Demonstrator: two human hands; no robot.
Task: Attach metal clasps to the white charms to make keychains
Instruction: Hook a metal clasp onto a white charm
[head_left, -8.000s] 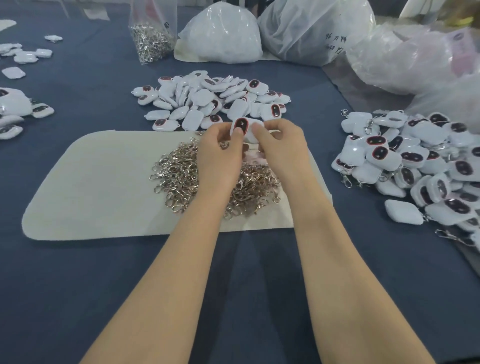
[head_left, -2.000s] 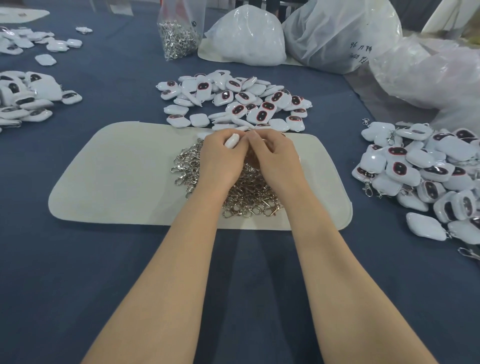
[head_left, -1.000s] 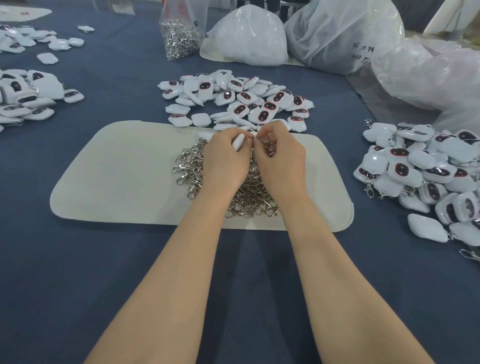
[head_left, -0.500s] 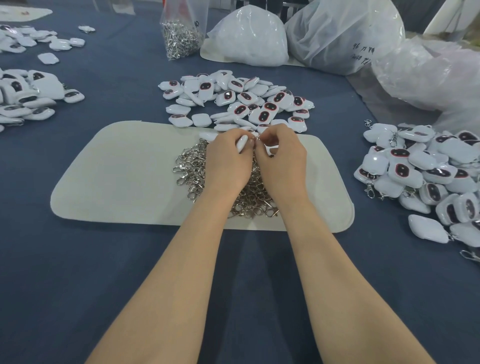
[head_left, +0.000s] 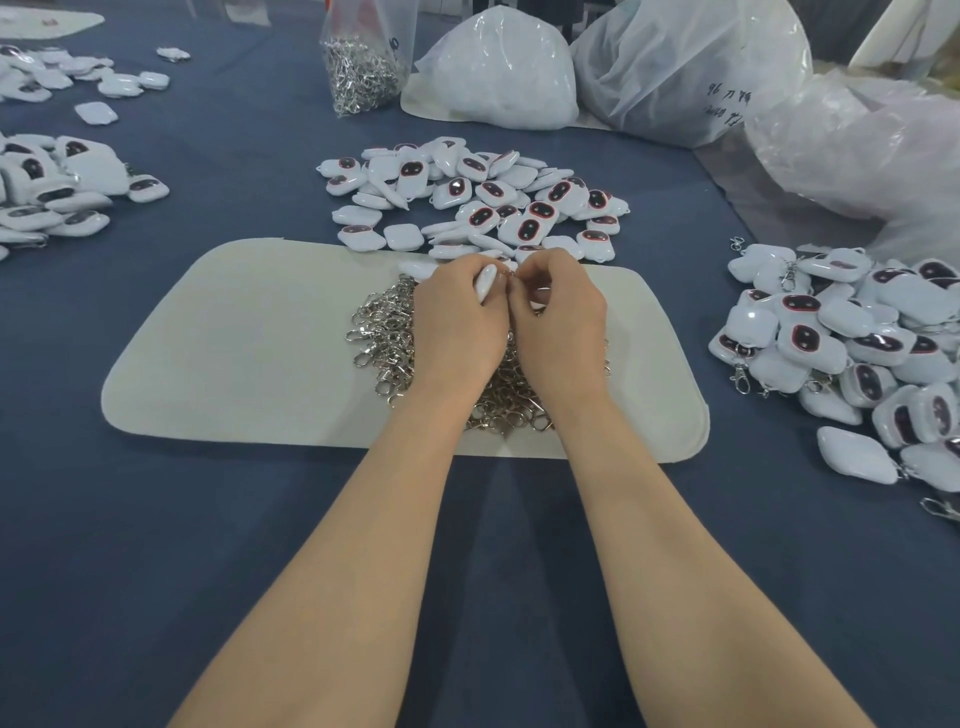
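My left hand (head_left: 457, 325) grips a white charm (head_left: 487, 281) edge-on above a heap of metal clasps (head_left: 387, 332) on a cream felt mat (head_left: 249, 343). My right hand (head_left: 558, 317) is pressed against the left, its fingertips pinching a small metal clasp (head_left: 511, 275) at the charm's top edge; the clasp is mostly hidden by the fingers. A pile of loose white charms with dark red-rimmed faces (head_left: 483, 200) lies just beyond the mat. Charms with clasps on them (head_left: 852, 343) are heaped at the right.
A clear bag of clasps (head_left: 363, 57) and white plastic bags (head_left: 498, 73) stand at the back. Big crumpled bags (head_left: 852, 135) fill the back right. More charms (head_left: 47, 187) lie at the far left on the blue cloth (head_left: 156, 545).
Over the last second both hands stayed together above the clasp heap, with only small finger shifts at the charm's edge. Eight seconds ago the charm's face showed; it is edge-on now.
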